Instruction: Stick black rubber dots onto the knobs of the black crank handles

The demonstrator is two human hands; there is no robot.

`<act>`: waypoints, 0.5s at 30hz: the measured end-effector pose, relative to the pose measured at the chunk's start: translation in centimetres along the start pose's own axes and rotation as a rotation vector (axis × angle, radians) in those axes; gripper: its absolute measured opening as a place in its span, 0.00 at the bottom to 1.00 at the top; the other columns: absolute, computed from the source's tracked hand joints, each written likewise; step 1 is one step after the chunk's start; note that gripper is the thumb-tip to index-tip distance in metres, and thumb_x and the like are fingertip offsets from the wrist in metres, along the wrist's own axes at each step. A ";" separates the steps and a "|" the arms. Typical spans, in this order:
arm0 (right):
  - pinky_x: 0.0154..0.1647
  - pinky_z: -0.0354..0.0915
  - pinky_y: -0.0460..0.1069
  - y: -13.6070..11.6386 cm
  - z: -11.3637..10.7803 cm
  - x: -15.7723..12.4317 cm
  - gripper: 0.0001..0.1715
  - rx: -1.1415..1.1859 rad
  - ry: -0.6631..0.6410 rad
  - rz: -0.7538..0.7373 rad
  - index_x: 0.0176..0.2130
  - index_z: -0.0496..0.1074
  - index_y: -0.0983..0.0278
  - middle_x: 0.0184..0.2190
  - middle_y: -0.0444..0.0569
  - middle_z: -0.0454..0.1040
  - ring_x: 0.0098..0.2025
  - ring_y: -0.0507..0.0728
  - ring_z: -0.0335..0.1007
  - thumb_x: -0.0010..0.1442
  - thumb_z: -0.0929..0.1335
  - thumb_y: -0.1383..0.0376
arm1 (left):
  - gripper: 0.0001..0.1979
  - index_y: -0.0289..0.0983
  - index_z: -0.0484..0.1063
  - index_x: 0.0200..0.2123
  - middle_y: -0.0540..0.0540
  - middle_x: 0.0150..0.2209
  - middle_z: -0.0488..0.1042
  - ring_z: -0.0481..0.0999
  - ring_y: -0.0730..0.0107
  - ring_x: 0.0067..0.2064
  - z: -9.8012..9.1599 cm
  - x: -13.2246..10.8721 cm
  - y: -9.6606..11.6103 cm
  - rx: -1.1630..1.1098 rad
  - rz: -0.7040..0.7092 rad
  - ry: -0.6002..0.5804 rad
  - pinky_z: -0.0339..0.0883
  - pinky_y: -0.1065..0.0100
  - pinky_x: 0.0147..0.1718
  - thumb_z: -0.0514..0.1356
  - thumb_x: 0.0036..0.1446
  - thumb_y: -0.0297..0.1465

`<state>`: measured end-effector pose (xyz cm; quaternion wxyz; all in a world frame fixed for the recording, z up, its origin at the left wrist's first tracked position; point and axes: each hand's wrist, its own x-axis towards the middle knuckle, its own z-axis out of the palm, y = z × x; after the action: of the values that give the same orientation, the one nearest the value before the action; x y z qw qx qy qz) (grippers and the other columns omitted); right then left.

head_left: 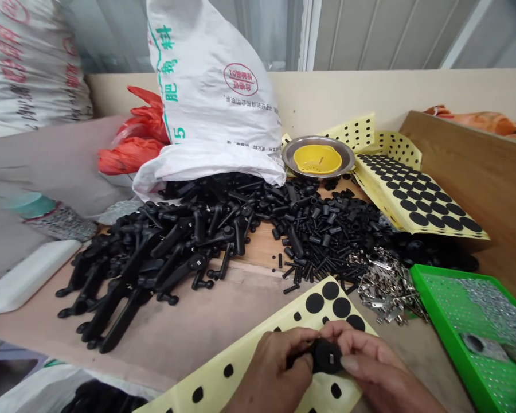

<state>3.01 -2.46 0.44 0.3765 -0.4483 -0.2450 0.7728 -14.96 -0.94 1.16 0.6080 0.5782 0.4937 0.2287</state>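
Low in the head view, my left hand (279, 367) is closed around a black plastic part (327, 357) with a round end and a small metallic slot in it. My right hand (365, 355) pinches the right edge of that round end. Both hands are over a yellow sticker sheet (223, 370), which carries large black discs (330, 290) at its upper corner and smaller black dots along it. The portion of the part inside my left palm is hidden.
Behind lie piles of black arm-shaped parts (172, 241) and small black pieces (322, 229), metal clips (384, 284), a green tray (434, 321) of screws, a yellow bowl (317, 159), more disc sheets (425, 198) and a white sack (215, 86). A bottle (60, 221) stands left.
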 end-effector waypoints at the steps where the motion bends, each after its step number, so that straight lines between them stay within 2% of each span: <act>1: 0.54 0.52 0.54 0.0 0.0 0.0 0.10 -0.010 0.002 -0.006 0.31 0.75 0.61 0.42 0.49 0.67 0.50 0.62 0.59 0.44 0.73 0.63 | 0.14 0.38 0.75 0.39 0.51 0.26 0.71 0.63 0.72 0.27 0.1 0.1 -0.2 0.025 0.012 0.011 0.54 0.72 0.26 0.53 0.51 0.26; 7: 0.52 0.54 0.53 -0.1 0.1 -0.2 0.10 -0.040 -0.030 -0.038 0.26 0.74 0.63 0.43 0.50 0.66 0.49 0.62 0.60 0.42 0.74 0.60 | 0.17 0.39 0.76 0.36 0.53 0.27 0.72 0.64 0.73 0.27 0.2 -0.2 -0.5 0.067 0.085 0.025 0.54 0.74 0.26 0.52 0.45 0.21; 12: 0.50 0.55 0.51 -0.1 0.3 -0.1 0.11 -0.088 -0.071 -0.061 0.22 0.71 0.63 0.43 0.49 0.66 0.47 0.61 0.60 0.40 0.74 0.60 | 0.21 0.41 0.75 0.41 0.54 0.21 0.69 0.63 0.70 0.25 0.3 -0.2 -1.7 0.062 0.034 0.081 0.54 0.73 0.24 0.55 0.43 0.23; 15: 0.50 0.55 0.50 0.0 0.4 0.0 0.11 -0.087 -0.050 -0.071 0.23 0.72 0.62 0.44 0.49 0.66 0.50 0.61 0.59 0.40 0.74 0.59 | 0.23 0.39 0.74 0.42 0.55 0.19 0.66 0.62 0.72 0.22 0.6 0.2 -2.4 -0.035 -0.038 0.049 0.53 0.72 0.22 0.53 0.41 0.21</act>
<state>2.69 -2.42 0.61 0.3777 -0.4357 -0.3034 0.7586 -15.04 -1.60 -1.23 0.6098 0.5523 0.5155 0.2398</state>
